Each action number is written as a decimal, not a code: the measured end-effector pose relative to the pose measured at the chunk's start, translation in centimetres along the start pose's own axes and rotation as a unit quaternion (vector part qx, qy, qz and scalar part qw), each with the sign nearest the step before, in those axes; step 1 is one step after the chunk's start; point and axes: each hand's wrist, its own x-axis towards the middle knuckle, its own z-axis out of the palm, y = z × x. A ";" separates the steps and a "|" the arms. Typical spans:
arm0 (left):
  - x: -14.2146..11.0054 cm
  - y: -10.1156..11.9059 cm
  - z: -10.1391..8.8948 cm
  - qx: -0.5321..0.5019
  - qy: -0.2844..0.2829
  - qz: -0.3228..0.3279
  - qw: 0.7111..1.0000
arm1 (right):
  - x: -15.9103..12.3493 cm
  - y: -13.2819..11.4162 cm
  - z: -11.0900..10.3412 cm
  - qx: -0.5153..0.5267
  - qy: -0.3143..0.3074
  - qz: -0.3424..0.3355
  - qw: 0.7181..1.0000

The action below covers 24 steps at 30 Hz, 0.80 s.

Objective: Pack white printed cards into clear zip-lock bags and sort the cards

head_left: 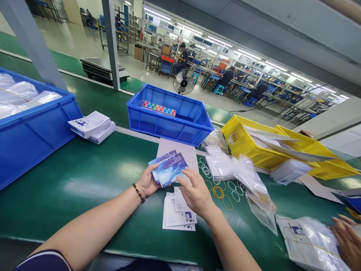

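My left hand (148, 180), with a beaded bracelet at the wrist, grips two or more blue printed cards (170, 170), fanned so that one overlaps another. At their right edge is my right hand (196, 191), its fingers apart and bent a little; whether a fingertip touches the cards I cannot tell. Below the hands, white printed booklets (180, 218) lie in a loose overlapping pile on the green table (118, 210). Part of that pile is hidden by my right hand. A plain white sheet (189, 150) lies flat behind the cards.
Ahead stands a blue bin (169, 128) with a colourful strip inside. White and yellow rubber bands (217, 192) and clear plastic bags (254, 180) lie to the right, before yellow bins (248, 146). Booklet stacks (91, 126) sit left. Another person's hand (348, 237) is at the right edge.
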 end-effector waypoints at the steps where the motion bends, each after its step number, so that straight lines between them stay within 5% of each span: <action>1: 0.0 0.0 0.0 0.001 -0.001 0.001 1.000 | 0.2 -0.2 0.5 -0.033 -0.007 -0.023 0.999; 7: 0.1 -0.1 -0.3 0.006 0.032 -0.020 0.999 | 1.2 0.3 1.5 -0.052 -0.021 -0.122 0.991; 13: 0.1 -0.2 0.0 0.004 0.034 -0.024 0.999 | 2.0 0.5 -1.6 0.038 0.024 -0.121 0.992; 16: 0.2 -0.2 -0.2 -0.004 0.070 -0.040 0.997 | 1.9 0.5 -4.4 0.095 0.049 -0.044 0.993; 19: 0.4 0.0 -0.4 -0.024 0.100 -0.032 0.994 | 1.3 1.2 -5.9 0.182 -0.014 0.071 0.981; 22: 0.5 0.2 -0.6 -0.049 0.081 -0.021 0.995 | 0.3 2.1 -4.8 0.250 -0.126 0.182 0.943; 24: 0.5 0.2 -0.8 -0.050 0.070 -0.023 0.996 | -0.3 2.2 -2.7 0.277 -0.146 0.264 0.912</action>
